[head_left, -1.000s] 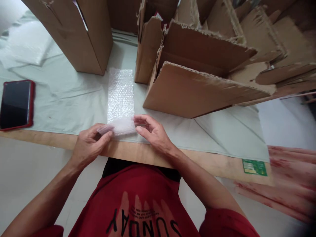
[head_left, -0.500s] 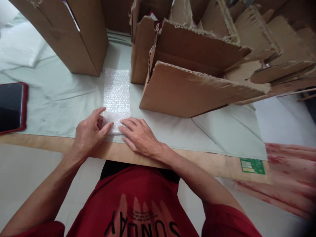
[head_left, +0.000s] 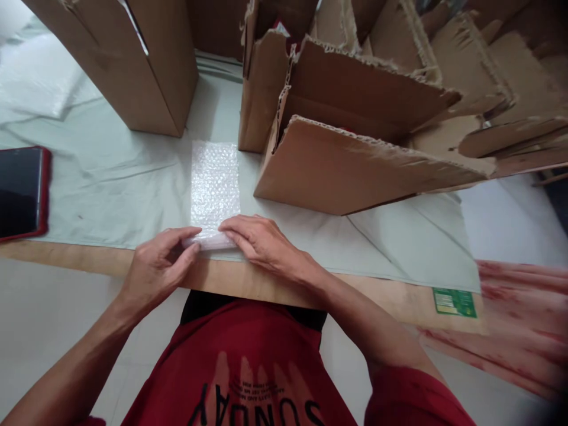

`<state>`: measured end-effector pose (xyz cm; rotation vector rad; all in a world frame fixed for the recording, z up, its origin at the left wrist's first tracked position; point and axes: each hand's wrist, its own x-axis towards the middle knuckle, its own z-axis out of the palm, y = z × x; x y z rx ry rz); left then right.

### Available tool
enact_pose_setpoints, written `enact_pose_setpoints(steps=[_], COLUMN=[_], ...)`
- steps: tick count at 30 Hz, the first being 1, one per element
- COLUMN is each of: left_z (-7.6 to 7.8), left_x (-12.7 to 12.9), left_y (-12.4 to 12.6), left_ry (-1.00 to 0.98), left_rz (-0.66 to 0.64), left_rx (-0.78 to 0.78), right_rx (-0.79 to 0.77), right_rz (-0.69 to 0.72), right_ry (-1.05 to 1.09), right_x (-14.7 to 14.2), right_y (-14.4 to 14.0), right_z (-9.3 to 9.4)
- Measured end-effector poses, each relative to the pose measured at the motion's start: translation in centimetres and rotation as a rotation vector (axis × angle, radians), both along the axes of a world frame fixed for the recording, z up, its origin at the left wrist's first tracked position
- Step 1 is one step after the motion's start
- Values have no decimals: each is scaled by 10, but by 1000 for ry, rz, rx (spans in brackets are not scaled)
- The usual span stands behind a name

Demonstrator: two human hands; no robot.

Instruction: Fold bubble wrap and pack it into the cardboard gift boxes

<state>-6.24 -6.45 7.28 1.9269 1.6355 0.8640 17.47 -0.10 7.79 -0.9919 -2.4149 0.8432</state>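
A strip of clear bubble wrap [head_left: 215, 180] lies flat on the cloth, its near end rolled over into a narrow tube near the table's front edge. My left hand [head_left: 162, 257] pinches the left end of that roll between thumb and fingers. At the right end, my right hand [head_left: 261, 239] grips the roll with its thumb below and fingers on top. Whether anything is inside the roll cannot be made out.
Behind the strip stand a tall cardboard box [head_left: 173, 77] and a divided cardboard box [head_left: 346, 168] with ragged edges. A red-cased phone [head_left: 22, 192] lies at left, more bubble wrap [head_left: 39, 77] at back left. A green label [head_left: 455, 302] is on the wooden edge [head_left: 381, 290].
The near end of the bubble wrap has gone from a flat fold to a tight roll, and the strip has slid toward me. Both hands have closed on the roll's ends.
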Motion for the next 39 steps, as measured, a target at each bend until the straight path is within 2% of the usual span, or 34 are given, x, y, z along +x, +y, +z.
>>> enact_pose_setpoints(steps=[4,6,9,12,14,17,19,21,23,25,27,30,34,36,39], left_z=[-2,-7,-14,-16,-12,-5,-2,-4,-10,-17,-22,-20,-6,-3,-8], left_x=[5,6,7,4,1,-4,-4,-3,-1,0,2,2,0,-1,0], left_y=[13,21,27,21,12,-2,-3,3,14,27,33,25,3,1,13], left_ry=[-42,-4,92,173,203,185,143,115,118,151,183,191,183,162,165], left_rz=[103,95,77,66,-17,-175,-187,-138,-88,-48,-4,-6,-202,-244,-191], left_rx=[-68,-28,79,245,310,249,192,163,162,189,235,298,279,236,222], right_rx=[236,343,388,344,269,97,8,29,139,250,297,259,56,-12,109], right_rz=[-135,-96,4,34,31,48,51,-15,-84,-63,5,27,25,30,-75], right_ry=[9,-37,-118,-137,-108,-67,-51,-48,-66,-105,-156,-180,-90,-86,-142], right_x=[10,12,9,4,5,9,13,16,16,13,9,7,12,16,18], right_y=[-17,-23,-21,-11,-8,-11,-15,-18,-19,-18,-15,-10,-8,-11,-19], right_z=[2,-1,-9,-15,-13,-4,2,5,5,1,-4,-8,-2,4,9])
